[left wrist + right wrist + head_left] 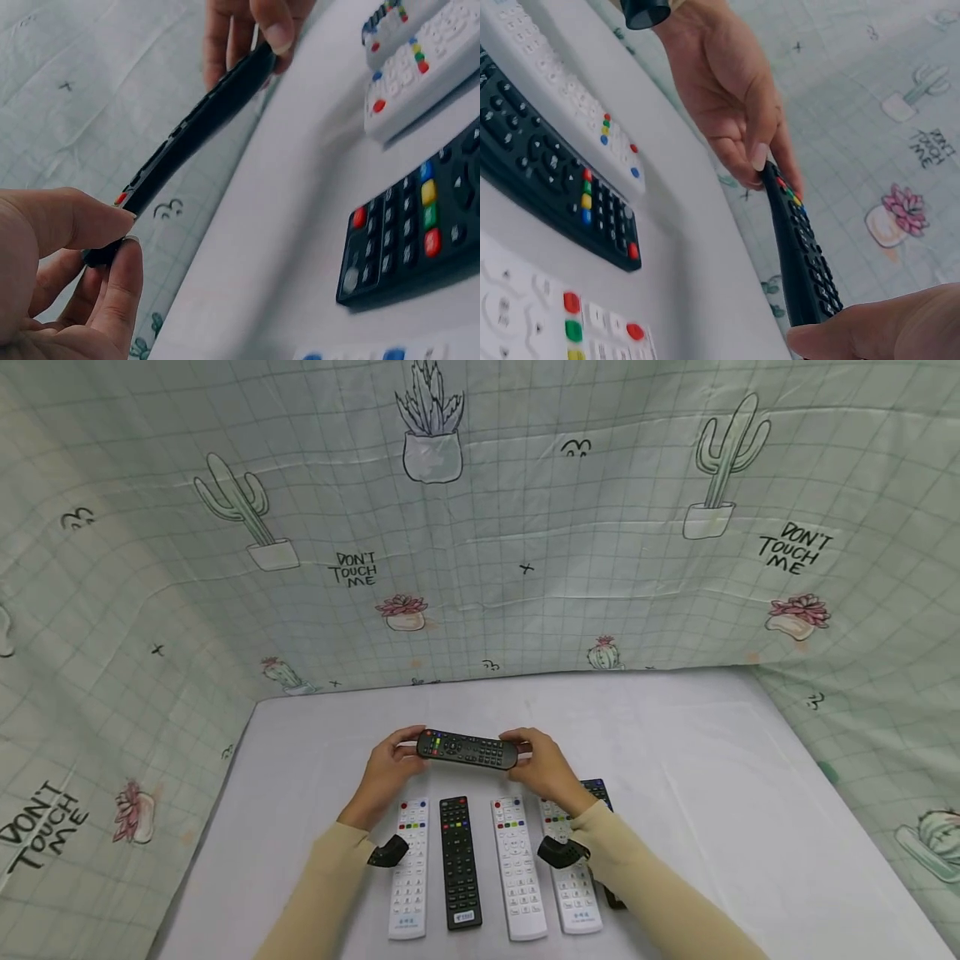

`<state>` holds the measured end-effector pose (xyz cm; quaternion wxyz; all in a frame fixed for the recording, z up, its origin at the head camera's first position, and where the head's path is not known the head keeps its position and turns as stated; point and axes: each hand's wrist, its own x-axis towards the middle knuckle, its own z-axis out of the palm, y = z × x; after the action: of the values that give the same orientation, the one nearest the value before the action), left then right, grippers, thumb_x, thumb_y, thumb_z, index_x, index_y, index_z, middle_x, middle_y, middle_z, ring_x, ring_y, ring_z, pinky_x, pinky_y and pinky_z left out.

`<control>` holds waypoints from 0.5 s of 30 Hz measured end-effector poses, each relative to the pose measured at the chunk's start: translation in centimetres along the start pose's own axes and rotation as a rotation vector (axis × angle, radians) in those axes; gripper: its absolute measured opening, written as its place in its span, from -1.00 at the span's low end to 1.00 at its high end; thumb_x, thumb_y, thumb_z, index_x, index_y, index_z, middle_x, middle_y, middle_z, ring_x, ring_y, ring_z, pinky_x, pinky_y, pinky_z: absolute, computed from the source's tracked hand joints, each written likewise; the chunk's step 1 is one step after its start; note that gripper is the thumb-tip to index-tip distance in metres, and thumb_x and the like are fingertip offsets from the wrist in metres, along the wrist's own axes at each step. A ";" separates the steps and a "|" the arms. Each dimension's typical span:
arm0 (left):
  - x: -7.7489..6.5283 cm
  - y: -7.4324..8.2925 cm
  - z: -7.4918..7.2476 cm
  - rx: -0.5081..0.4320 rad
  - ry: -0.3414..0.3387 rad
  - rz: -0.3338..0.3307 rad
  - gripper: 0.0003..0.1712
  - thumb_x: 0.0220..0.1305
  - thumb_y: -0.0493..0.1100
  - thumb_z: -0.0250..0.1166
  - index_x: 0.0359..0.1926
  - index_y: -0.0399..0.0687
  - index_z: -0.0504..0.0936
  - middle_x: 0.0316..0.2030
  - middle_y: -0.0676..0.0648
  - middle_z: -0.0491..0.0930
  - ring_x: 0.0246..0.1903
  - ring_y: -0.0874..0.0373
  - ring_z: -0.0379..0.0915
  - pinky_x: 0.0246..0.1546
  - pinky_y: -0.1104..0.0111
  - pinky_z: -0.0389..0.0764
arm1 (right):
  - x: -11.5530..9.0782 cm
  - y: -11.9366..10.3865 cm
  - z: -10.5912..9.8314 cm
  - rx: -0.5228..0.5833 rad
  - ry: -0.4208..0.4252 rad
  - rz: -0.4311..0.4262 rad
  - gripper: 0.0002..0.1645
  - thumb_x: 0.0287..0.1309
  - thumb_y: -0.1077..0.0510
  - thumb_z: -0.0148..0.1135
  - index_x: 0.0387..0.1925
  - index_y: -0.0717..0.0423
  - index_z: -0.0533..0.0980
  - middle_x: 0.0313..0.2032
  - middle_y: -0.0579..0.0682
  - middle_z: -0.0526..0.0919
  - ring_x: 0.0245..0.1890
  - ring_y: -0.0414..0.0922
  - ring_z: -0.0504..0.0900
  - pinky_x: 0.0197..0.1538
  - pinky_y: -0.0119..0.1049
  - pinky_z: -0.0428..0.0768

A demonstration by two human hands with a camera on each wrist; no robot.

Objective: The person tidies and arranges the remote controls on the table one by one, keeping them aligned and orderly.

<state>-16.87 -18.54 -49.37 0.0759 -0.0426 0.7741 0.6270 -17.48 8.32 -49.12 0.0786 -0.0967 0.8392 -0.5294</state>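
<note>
A black remote control (467, 749) is held up sideways above the far part of the table, its buttons toward the head camera. My left hand (387, 774) pinches its left end, where the coloured buttons are; the left wrist view shows the thumb (82, 219) on one face and fingers behind. The other end is gripped by my right hand (547, 768), its thumb (855, 330) showing in the right wrist view. Nearer to me lie a white remote (408, 893), a black remote (459, 868) and another white remote (517, 877), all lengthwise.
Under my right forearm are one more white remote (576, 897) and a black remote (597, 789), both partly hidden. The white table (697, 760) is bordered at the back and sides by a hanging cloth (517, 510) with cactus prints.
</note>
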 end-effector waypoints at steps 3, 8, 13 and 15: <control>-0.2 0.3 0.7 0.001 -0.014 0.007 -0.31 0.32 -0.42 0.30 0.47 -0.19 0.45 0.15 -0.29 0.63 0.07 0.03 0.55 0.06 0.34 0.55 | -0.7 0.2 -0.9 0.014 -0.007 -0.008 -0.34 0.05 0.58 0.38 0.25 0.38 0.55 0.12 0.33 0.60 0.02 0.20 0.71 0.02 -0.08 0.77; -0.5 0.6 2.1 -0.012 -0.038 0.032 -0.33 0.30 -0.45 0.30 0.44 -0.24 0.48 0.18 -0.28 0.60 0.06 0.04 0.56 0.03 0.36 0.60 | -1.9 0.9 -2.4 0.051 -0.020 -0.006 -0.32 0.10 0.58 0.33 0.30 0.42 0.50 0.17 0.41 0.55 0.00 0.23 0.73 -0.02 -0.12 0.78; -0.7 0.8 3.6 -0.033 -0.067 0.055 -0.35 0.27 -0.49 0.28 0.40 -0.28 0.50 0.10 -0.31 0.62 -0.03 0.06 0.59 -0.05 0.38 0.61 | -3.3 1.3 -3.8 0.067 -0.013 0.010 -0.31 0.11 0.58 0.31 0.33 0.44 0.46 0.20 0.44 0.52 0.02 0.25 0.72 -0.03 -0.21 0.77; -0.9 0.8 4.1 -0.042 -0.082 0.052 -0.34 0.27 -0.51 0.28 0.40 -0.27 0.50 0.08 -0.31 0.64 -0.04 0.06 0.60 -0.06 0.36 0.60 | -3.8 1.5 -4.2 0.075 -0.010 0.017 -0.31 0.11 0.58 0.30 0.33 0.45 0.46 0.21 0.45 0.51 0.04 0.26 0.72 -0.05 -0.24 0.77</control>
<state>-15.89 -14.35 -49.24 0.0903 0.0015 0.7580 0.6460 -14.85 13.58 -48.54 0.0907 -0.0893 0.8192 -0.5593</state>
